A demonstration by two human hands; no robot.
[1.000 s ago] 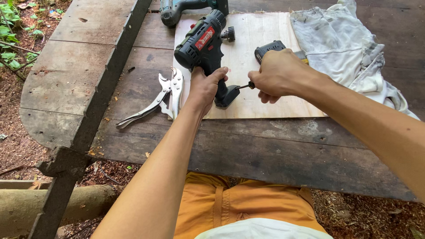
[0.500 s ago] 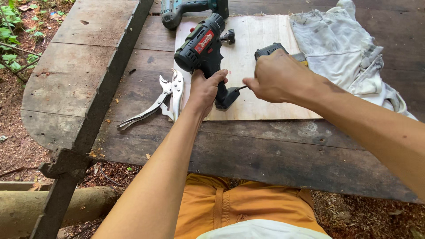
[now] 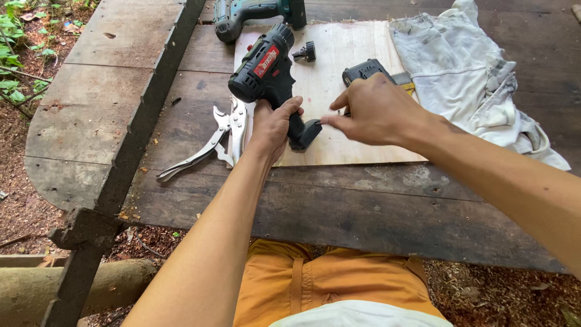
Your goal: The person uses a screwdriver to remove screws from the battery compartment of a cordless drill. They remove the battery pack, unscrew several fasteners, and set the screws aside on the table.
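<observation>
The black cordless drill (image 3: 270,75) is gripped by its handle in the left hand (image 3: 273,126) on the plywood sheet (image 3: 339,91), near its front edge. The right hand (image 3: 375,112), previously closed at the handle base, is now drawn slightly back, fingertips pinched; contents cannot be told

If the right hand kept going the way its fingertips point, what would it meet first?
Probably the base of the black drill, gripped by the left hand. The right hand points left at it; whether they already touch is unclear.

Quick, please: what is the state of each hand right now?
Left hand: closed around the handle of the black drill.
Right hand: fingertips pinched at the drill's base; whether it holds something small cannot be told.
</observation>
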